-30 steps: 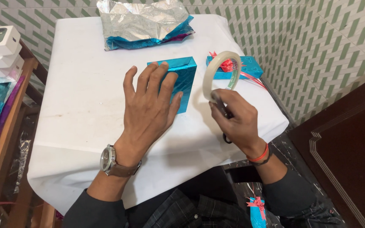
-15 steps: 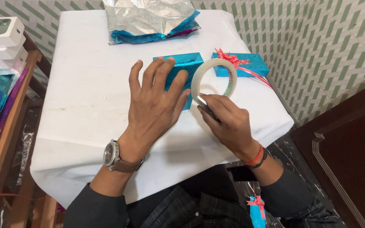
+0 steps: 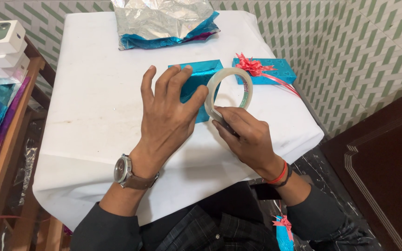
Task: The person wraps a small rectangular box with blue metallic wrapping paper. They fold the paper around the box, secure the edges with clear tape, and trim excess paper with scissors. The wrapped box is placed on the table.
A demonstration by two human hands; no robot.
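A box wrapped in shiny blue foil (image 3: 200, 73) lies on the white table (image 3: 94, 107). My left hand (image 3: 168, 116) rests flat on it, fingers spread, thumb tip touching the roll of clear tape (image 3: 229, 88). My right hand (image 3: 245, 135) holds that tape roll upright at the box's right edge, together with dark-handled scissors mostly hidden in the palm.
A second blue gift box with a red ribbon bow (image 3: 261, 69) sits to the right. Crumpled silver and blue foil sheets (image 3: 164, 21) lie at the far edge. White boxes (image 3: 1, 46) and more foil are stacked on a wooden stand at left. A tiled wall is at right.
My right hand has brought the tape roll down and leftward from mid-air to the wrapped box, until it meets my left thumb. My left hand stays pressed on the box.
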